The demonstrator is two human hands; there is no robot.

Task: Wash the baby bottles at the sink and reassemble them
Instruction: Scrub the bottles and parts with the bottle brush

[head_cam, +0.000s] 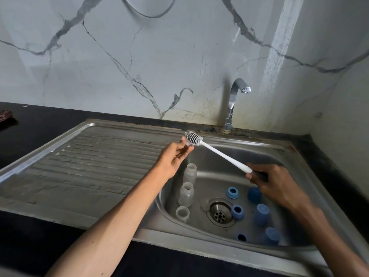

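Note:
My right hand (273, 181) grips the end of a white bottle brush (221, 153), whose grey bristle head points up and left over the sink's rim. My left hand (174, 154) pinches a small clear piece, seemingly a teat (186, 143), against the bristle head. Three clear baby bottles (186, 193) without tops lie in a row along the left side of the steel sink basin (289, 168). Three blue screw rings (232, 192) and three blue caps (261, 213) lie on the basin's right side, around the drain (219, 214).
A chrome tap (234, 96) stands behind the basin, with no water running. A ribbed steel drainboard (89, 162) stretches to the left. Black countertop (40, 236) surrounds the sink; a dark reddish object (6, 115) lies at its far left. Marble wall behind.

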